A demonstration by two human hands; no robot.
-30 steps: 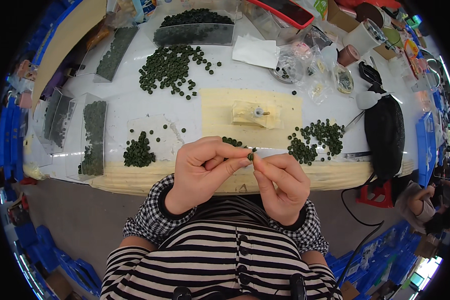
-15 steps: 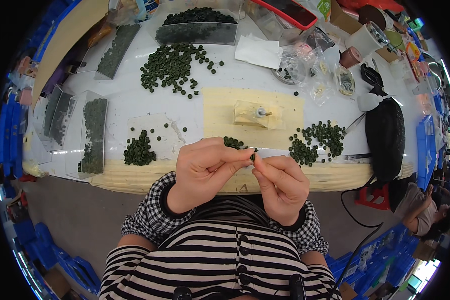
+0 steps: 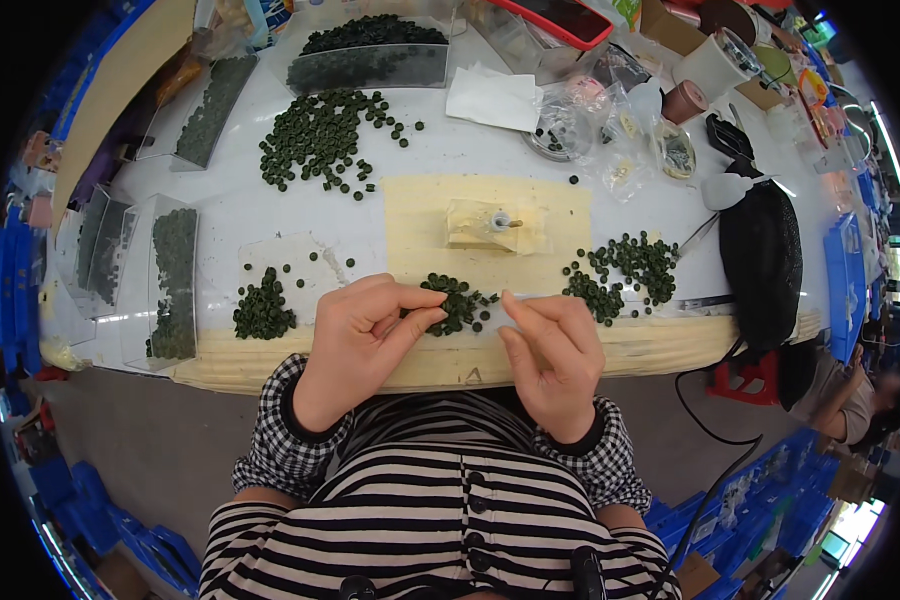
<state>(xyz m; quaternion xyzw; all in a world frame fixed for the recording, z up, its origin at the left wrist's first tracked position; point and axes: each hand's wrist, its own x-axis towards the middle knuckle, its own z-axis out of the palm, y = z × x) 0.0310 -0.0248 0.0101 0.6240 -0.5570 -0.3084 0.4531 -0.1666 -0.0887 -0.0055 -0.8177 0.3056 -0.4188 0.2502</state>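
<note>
Left hand (image 3: 350,335) and right hand (image 3: 558,360) have separated, fingertips (image 3: 521,304) apart; dark-green pile (image 3: 457,308) between, taped block (image 3: 468,228) beyond.

Beyond the left hand (image 3: 355,335), the white tabletop (image 3: 335,222) lay mostly open up to the far pile of green pieces (image 3: 310,140); rightward, the taped block (image 3: 475,226) stood in the way.

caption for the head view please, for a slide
Left hand and right hand flank a small pile of round dark green pieces near the edge of a white table.
</note>
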